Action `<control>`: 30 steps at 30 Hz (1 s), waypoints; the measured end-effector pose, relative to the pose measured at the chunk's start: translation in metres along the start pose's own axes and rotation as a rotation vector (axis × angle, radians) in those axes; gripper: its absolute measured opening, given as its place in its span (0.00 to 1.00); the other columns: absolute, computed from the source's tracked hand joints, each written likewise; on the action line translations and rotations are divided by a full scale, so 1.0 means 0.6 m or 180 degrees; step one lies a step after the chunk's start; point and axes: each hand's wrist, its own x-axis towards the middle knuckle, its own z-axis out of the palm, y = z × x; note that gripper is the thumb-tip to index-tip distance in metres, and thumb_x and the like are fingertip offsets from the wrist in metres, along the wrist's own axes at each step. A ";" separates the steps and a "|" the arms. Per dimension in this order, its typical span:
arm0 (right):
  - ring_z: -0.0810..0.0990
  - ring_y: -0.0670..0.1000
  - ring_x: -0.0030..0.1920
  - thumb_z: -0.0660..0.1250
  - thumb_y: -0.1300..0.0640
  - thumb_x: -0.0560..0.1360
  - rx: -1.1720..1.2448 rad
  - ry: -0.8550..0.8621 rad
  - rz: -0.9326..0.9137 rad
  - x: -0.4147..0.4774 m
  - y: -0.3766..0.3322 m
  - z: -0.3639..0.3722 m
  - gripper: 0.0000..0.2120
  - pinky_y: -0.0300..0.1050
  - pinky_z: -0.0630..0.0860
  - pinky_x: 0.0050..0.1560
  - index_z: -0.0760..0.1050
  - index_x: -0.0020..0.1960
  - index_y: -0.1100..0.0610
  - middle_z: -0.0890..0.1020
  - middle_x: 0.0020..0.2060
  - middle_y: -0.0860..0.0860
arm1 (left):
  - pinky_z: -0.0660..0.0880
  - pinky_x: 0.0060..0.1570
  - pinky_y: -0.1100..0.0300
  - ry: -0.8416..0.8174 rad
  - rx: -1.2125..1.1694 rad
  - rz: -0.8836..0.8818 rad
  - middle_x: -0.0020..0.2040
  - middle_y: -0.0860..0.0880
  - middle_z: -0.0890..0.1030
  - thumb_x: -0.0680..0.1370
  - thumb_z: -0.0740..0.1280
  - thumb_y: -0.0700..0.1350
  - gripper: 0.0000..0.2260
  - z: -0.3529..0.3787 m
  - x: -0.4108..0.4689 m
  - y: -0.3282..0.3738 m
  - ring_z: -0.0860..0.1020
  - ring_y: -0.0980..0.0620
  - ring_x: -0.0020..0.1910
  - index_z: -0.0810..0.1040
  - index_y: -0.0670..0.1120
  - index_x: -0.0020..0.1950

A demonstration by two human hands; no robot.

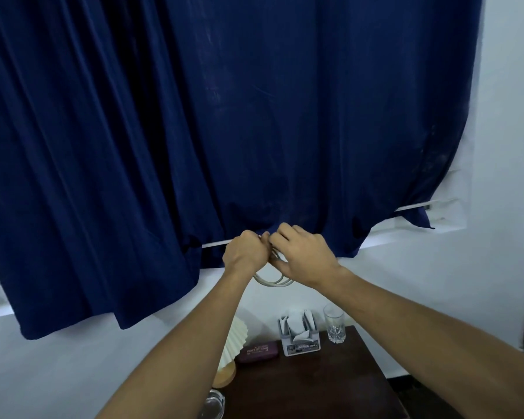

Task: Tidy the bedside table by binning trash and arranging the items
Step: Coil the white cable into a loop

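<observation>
Both hands are raised in front of the blue curtain, well above the dark wooden bedside table [330, 385]. My left hand [245, 252] is a closed fist around a coiled white cable [270, 281], whose loops hang below the knuckles. My right hand [303, 257] touches the left one, its fingers pinching the same cable at the top of the coil. On the table stand a grey tissue holder [300, 335], a clear drinking glass [335, 326] and a maroon glasses case [258, 351].
A pleated cream lamp [233, 343] on a round wooden base stands at the table's left edge, with a glass ashtray [212, 405] near the front. The blue curtain [194, 131] hangs over a window ledge; white wall lies behind and to the right.
</observation>
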 end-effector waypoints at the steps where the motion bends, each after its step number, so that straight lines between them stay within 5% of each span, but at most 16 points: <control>1: 0.75 0.52 0.33 0.72 0.52 0.73 0.0098 0.0009 0.0036 0.000 0.001 0.002 0.09 0.43 0.66 0.21 0.74 0.47 0.53 0.76 0.40 0.50 | 0.68 0.36 0.56 -0.0025 -0.0063 0.0005 0.36 0.48 0.79 0.81 0.57 0.58 0.21 -0.002 -0.002 0.000 0.77 0.44 0.39 0.74 0.46 0.36; 5: 0.72 0.48 0.30 0.64 0.50 0.79 0.1011 -0.0088 0.0826 0.000 0.007 0.001 0.07 0.46 0.70 0.28 0.73 0.44 0.52 0.74 0.37 0.45 | 0.72 0.38 0.56 -0.0326 -0.0945 0.0171 0.29 0.51 0.78 0.83 0.57 0.57 0.24 -0.015 -0.006 0.002 0.76 0.49 0.33 0.80 0.42 0.38; 9: 0.83 0.50 0.32 0.67 0.53 0.80 0.2817 -0.0358 0.2129 0.008 0.006 -0.018 0.06 0.50 0.78 0.33 0.74 0.46 0.52 0.84 0.36 0.50 | 0.65 0.26 0.64 -0.0863 -0.2210 0.0223 0.22 0.57 0.68 0.85 0.58 0.54 0.19 -0.034 -0.018 0.000 0.65 0.58 0.21 0.82 0.44 0.50; 12: 0.85 0.61 0.36 0.68 0.57 0.80 0.3670 -0.0494 0.2838 0.017 0.003 -0.027 0.03 0.53 0.81 0.36 0.77 0.53 0.54 0.86 0.41 0.56 | 0.68 0.29 0.66 -0.0873 -0.2156 0.0642 0.25 0.58 0.73 0.85 0.59 0.53 0.15 -0.027 -0.021 -0.010 0.69 0.58 0.26 0.82 0.47 0.52; 14: 0.83 0.59 0.36 0.66 0.60 0.81 0.3947 -0.0687 0.3102 0.020 0.006 -0.027 0.05 0.52 0.81 0.38 0.79 0.55 0.57 0.84 0.43 0.59 | 0.76 0.42 0.62 -0.0728 -0.1721 0.0916 0.37 0.59 0.83 0.83 0.62 0.53 0.11 -0.016 -0.023 -0.018 0.80 0.57 0.39 0.82 0.50 0.54; 16: 0.81 0.52 0.34 0.65 0.61 0.82 0.3969 -0.0911 0.3285 0.015 0.010 -0.020 0.06 0.48 0.82 0.36 0.81 0.54 0.60 0.83 0.43 0.59 | 0.77 0.50 0.52 -0.0510 -0.0807 0.0966 0.48 0.56 0.84 0.82 0.61 0.56 0.10 0.007 -0.020 -0.033 0.81 0.51 0.50 0.79 0.55 0.57; 19: 0.79 0.50 0.31 0.65 0.60 0.82 0.3307 -0.1430 0.3088 -0.006 0.015 0.006 0.07 0.43 0.79 0.32 0.82 0.53 0.61 0.83 0.40 0.55 | 0.74 0.44 0.51 0.0016 0.0139 0.0991 0.53 0.49 0.84 0.83 0.58 0.56 0.12 0.045 -0.032 -0.053 0.80 0.42 0.52 0.75 0.53 0.61; 23: 0.78 0.47 0.34 0.64 0.52 0.82 0.1961 -0.2268 0.2276 -0.046 0.010 0.051 0.09 0.43 0.74 0.40 0.79 0.46 0.51 0.82 0.37 0.48 | 0.70 0.41 0.54 0.0174 0.0254 0.0828 0.53 0.49 0.83 0.84 0.59 0.55 0.13 0.097 -0.052 -0.088 0.80 0.42 0.51 0.77 0.49 0.58; 27: 0.83 0.56 0.45 0.63 0.54 0.82 0.2057 -0.2552 0.2599 -0.105 0.003 0.123 0.11 0.51 0.81 0.48 0.83 0.49 0.58 0.85 0.44 0.54 | 0.76 0.48 0.53 -0.0125 -0.0109 0.0801 0.55 0.51 0.83 0.82 0.61 0.56 0.13 0.162 -0.058 -0.151 0.81 0.46 0.51 0.78 0.51 0.60; 30: 0.82 0.52 0.44 0.65 0.56 0.81 0.2196 -0.2582 0.2813 -0.155 -0.015 0.185 0.11 0.46 0.78 0.51 0.85 0.50 0.59 0.84 0.43 0.50 | 0.75 0.56 0.52 -0.0537 -0.0290 0.0763 0.59 0.47 0.81 0.82 0.61 0.52 0.14 0.218 -0.070 -0.210 0.79 0.45 0.57 0.77 0.51 0.66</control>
